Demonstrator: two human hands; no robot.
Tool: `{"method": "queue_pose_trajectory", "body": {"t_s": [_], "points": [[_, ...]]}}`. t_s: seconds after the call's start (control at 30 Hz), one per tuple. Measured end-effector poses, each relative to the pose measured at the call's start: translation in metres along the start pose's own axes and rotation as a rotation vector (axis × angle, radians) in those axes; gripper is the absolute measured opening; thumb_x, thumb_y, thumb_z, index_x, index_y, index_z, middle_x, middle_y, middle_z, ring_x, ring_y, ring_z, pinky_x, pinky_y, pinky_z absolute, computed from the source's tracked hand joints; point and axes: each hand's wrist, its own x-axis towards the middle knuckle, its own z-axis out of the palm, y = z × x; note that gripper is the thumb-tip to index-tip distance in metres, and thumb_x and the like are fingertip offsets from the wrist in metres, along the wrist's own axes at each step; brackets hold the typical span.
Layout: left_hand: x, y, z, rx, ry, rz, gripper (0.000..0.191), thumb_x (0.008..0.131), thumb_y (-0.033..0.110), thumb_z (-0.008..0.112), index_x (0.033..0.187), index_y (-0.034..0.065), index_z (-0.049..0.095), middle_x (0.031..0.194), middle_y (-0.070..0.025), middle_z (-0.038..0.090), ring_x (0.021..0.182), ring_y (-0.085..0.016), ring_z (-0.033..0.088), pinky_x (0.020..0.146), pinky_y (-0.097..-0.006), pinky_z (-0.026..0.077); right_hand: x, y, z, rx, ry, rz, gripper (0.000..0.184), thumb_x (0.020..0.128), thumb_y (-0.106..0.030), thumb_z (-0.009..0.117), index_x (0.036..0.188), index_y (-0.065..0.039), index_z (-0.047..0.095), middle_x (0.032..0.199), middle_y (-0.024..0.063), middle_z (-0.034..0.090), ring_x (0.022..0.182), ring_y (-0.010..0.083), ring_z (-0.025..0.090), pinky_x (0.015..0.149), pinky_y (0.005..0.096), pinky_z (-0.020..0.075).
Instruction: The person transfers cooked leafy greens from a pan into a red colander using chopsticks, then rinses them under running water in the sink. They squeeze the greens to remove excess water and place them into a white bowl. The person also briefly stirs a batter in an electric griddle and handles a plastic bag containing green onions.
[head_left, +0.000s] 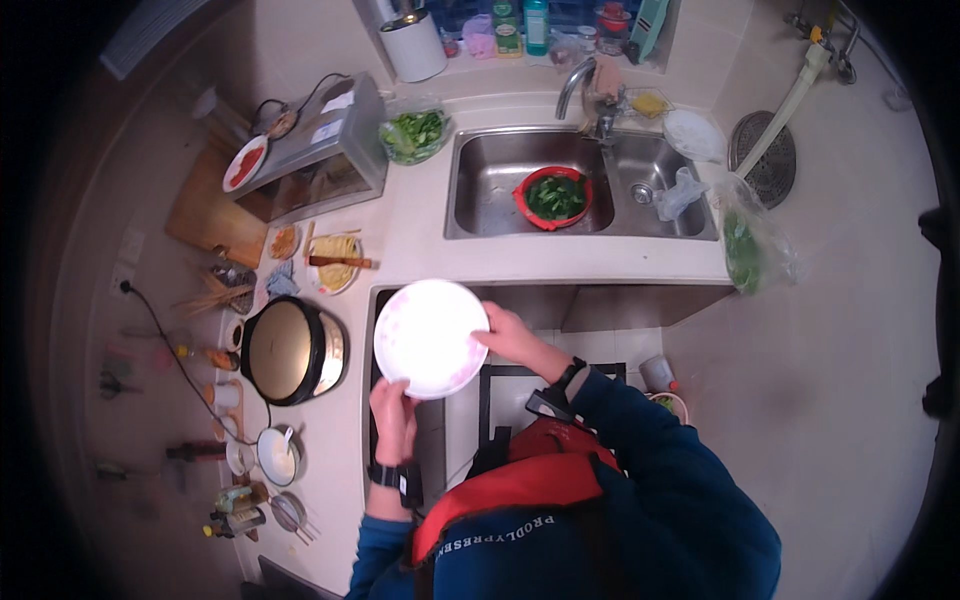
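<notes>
Both of my hands hold a white plate or shallow bowl (431, 337) with a faint pink pattern; glare washes out its middle. My left hand (394, 420) grips the lower left rim, and my right hand (510, 334) has the right rim between thumb and fingers. The dish is in front of my body, by the counter's front edge. Just left of it on the counter stands a round electric griddle (294, 351) with a black rim. Beyond the dish, a red colander (553, 198) of leafy greens (559, 195) sits in the large sink basin (495, 161).
A plate of pale yellow food (335, 274) bears a wooden utensil (341, 262). At left are a white bowl with a spoon (278, 456) and several bottles (238, 519). Bagged greens (414, 135) lie near a grey appliance (322, 154); another bag (746, 240) overhangs the right counter end.
</notes>
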Motion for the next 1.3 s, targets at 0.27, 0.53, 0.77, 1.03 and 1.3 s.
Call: {"method": "queue_pose_trajectory", "body": {"t_s": [0.27, 0.53, 0.77, 1.03, 1.3], "points": [[0.222, 0.057, 0.18, 0.929, -0.134, 0.21, 0.019, 0.073, 0.016, 0.055, 0.066, -0.0017, 0.055, 0.058, -0.0136, 0.06, 0.045, -0.02, 0.058, 0.041, -0.0295, 0.044, 0.14, 0.049, -0.094, 0.971, -0.008, 0.511, 0.015, 0.079, -0.005, 0.05, 0.092, 0.001, 0.051, 0.069, 0.0089, 0.052, 0.054, 0.0135, 0.047, 0.048, 0.0255, 0.0392], [0.345, 0.034, 0.144, 0.643, -0.188, -0.061, 0.019, 0.078, 0.014, 0.056, 0.069, -0.0027, 0.058, 0.058, -0.0116, 0.06, 0.046, -0.018, 0.058, 0.04, -0.0281, 0.043, 0.24, 0.071, -0.109, 0.656, 0.121, 0.405, 0.017, 0.077, -0.003, 0.054, 0.094, 0.0, 0.052, 0.075, 0.0093, 0.056, 0.056, 0.0132, 0.049, 0.044, 0.0266, 0.0371], [0.416, -0.021, 0.064, 0.274, 0.053, -0.304, 0.015, 0.088, 0.013, 0.052, 0.087, -0.0018, 0.054, 0.062, -0.0106, 0.06, 0.043, -0.015, 0.057, 0.034, -0.0224, 0.043, 0.347, 0.106, -0.078, 0.151, 0.174, 0.336, 0.026, 0.077, -0.003, 0.055, 0.102, 0.003, 0.052, 0.078, 0.0084, 0.058, 0.057, 0.0148, 0.054, 0.046, 0.0279, 0.0435], [0.469, -0.02, 0.045, 0.426, 0.141, -0.371, 0.016, 0.089, 0.014, 0.051, 0.089, -0.0013, 0.053, 0.062, -0.0111, 0.061, 0.042, -0.017, 0.057, 0.035, -0.0244, 0.044, 0.407, 0.139, -0.054, -0.033, 0.133, 0.304, 0.026, 0.069, -0.015, 0.064, 0.087, 0.003, 0.06, 0.089, 0.0249, 0.06, 0.084, 0.0357, 0.061, 0.075, 0.0403, 0.0488], [0.462, -0.02, 0.048, 0.448, 0.324, -0.352, 0.021, 0.088, 0.017, 0.056, 0.095, -0.0015, 0.049, 0.071, -0.0109, 0.058, 0.044, -0.018, 0.055, 0.035, -0.0252, 0.044, 0.417, 0.114, -0.093, -0.511, -0.118, 0.285, 0.039, 0.079, -0.03, 0.06, 0.099, 0.003, 0.057, 0.097, 0.025, 0.06, 0.094, 0.0384, 0.058, 0.083, 0.0431, 0.0468]]}}
